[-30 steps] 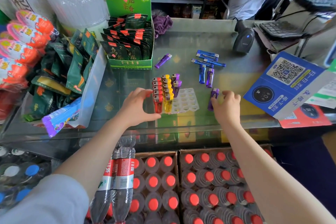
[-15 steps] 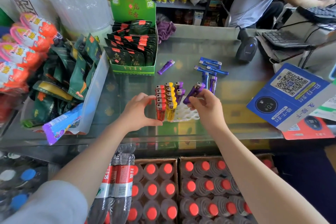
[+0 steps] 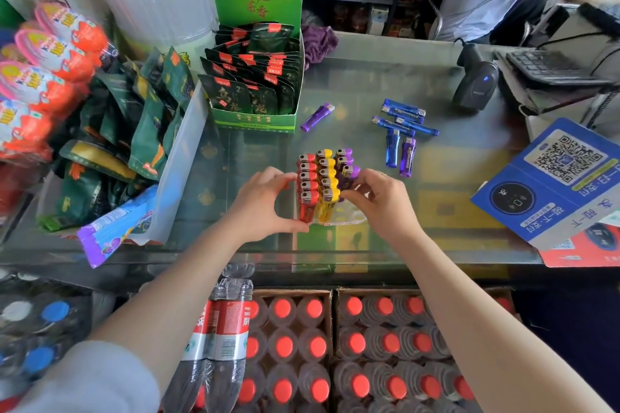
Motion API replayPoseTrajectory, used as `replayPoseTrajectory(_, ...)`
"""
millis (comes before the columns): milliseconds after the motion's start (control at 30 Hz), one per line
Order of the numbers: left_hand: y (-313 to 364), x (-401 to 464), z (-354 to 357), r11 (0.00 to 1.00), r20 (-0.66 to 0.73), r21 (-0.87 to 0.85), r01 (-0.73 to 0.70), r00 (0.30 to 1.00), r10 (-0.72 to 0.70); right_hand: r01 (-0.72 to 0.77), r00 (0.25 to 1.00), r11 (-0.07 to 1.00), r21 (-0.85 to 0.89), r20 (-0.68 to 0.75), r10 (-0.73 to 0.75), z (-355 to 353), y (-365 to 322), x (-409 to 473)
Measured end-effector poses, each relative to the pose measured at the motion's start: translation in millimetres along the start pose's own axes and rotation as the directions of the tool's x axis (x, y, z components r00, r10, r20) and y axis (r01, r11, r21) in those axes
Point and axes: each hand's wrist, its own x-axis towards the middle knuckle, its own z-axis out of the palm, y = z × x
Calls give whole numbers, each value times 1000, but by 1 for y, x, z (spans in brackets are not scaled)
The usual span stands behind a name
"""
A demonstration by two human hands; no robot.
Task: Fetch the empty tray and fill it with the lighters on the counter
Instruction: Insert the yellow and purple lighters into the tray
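My left hand (image 3: pixel 265 201) keeps its grip on the near left side of the tray (image 3: pixel 349 215), thumb low at the front edge and fingers against the red lighters (image 3: pixel 307 189), steadying it on the glass table (image 3: pixel 453 178). My right hand (image 3: pixel 379 201) was out to the right a second ago, picking a purple lighter off the table; now it is back at the tray, and that purple lighter (image 3: pixel 349 174) stands upright in the third column, third in line behind the yellow lighters (image 3: pixel 327 181). My fingertips are curled close to its body, and I think they are pinching it, though my knuckles hide the contact, so I cannot say for sure whether I have let go.

So the count in the tray has gone up by one: a full red column, a full yellow one, and three purples begun. The clear cells on the tray's right side show bare under my right hand.

Farther out, more lighters lie loose on the table: a blue lighter (image 3: pixel 392 147) and another purple one (image 3: pixel 407 151) side by side just beyond my right hand, then a cluster of blue lighters (image 3: pixel 404 119) lying crosswise, and a lone purple lighter (image 3: pixel 317 116) near the green display box (image 3: pixel 255 117). By my judgement the job is roughly two thirds done, and the nearest pair is the natural next reach.
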Motion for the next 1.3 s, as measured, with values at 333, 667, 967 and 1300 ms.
replayPoseTrajectory(333,-3,1,1,997,-44,66,-51,998,54,102,995,987,-121,13,-101,-4,4,-6)
replayPoseTrajectory(667,-5,2,5,996,-47,85,-13,999,17,70,997,968,-240,3,-71,3,-3,-9)
replayPoseTrajectory(967,-2,0,6,992,-63,125,-15,998,23,-83,989,979,-185,-140,57,-29,18,3)
replayPoseTrajectory(1300,0,-1,5,996,-67,92,10,998,-4,-608,780,781,-143,-291,554,-32,52,47)
